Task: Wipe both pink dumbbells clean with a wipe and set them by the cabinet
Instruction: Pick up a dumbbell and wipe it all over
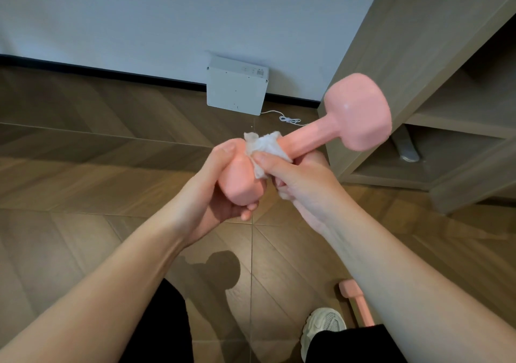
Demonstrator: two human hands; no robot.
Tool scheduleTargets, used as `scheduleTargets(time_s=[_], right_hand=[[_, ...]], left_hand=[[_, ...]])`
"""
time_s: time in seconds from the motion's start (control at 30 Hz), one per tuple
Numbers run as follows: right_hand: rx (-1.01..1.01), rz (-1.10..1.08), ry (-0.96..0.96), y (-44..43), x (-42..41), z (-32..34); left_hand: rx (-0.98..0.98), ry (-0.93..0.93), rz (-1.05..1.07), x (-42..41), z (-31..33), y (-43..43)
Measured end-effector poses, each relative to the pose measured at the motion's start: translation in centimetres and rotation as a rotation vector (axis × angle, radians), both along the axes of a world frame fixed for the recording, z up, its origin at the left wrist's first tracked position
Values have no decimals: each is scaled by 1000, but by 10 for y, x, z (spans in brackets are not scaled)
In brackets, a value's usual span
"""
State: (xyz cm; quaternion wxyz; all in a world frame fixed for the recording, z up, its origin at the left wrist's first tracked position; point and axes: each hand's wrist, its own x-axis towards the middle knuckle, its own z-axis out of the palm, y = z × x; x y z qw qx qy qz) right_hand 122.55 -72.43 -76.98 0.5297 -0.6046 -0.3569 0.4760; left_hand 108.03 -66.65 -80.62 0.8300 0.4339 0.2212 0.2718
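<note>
A: Left hand?
B: Curled round the near head of 1 pink dumbbell, held above the floor, far head close to the cabinet.
A: Right hand?
B: Pinching a white wipe against the handle.
A: Dumbbell 2?
B: Lying on the floor, near right, beside a shoe.

One wide-angle view, worn on the person's head, faces forward and steeply down. The left forearm and right forearm reach in from the bottom corners, close to the lens. Beyond them are the floor, the wall along the top edge, and the cabinet at the upper right.
</note>
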Motion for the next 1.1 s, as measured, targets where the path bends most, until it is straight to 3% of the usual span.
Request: scheduleTargets(time_s=[0.23,0.43,0.57,0.67,0.83,0.9,1.0,1.1], right_hand=[[-29,-244,496,6,7,3],[51,-508,784,7,25,14],[104,-525,840,8,26,14],[118,-497,793,10,27,13],[154,-398,779,11,28,11],[181,-309,753,12,28,11],[153,-287,744,12,28,11],[103,-379,816,14,30,10]], left_hand=[[767,216,375,3,8,-10],[982,245,418,-4,6,-10],[950,236,414,-1,5,-9],[814,214,401,1,3,-7],[25,8,159,7,3,-5],[-152,-6,45,6,4,-5],[-148,7,-2,8,2,-8],[134,99,128,12,0,-13]])
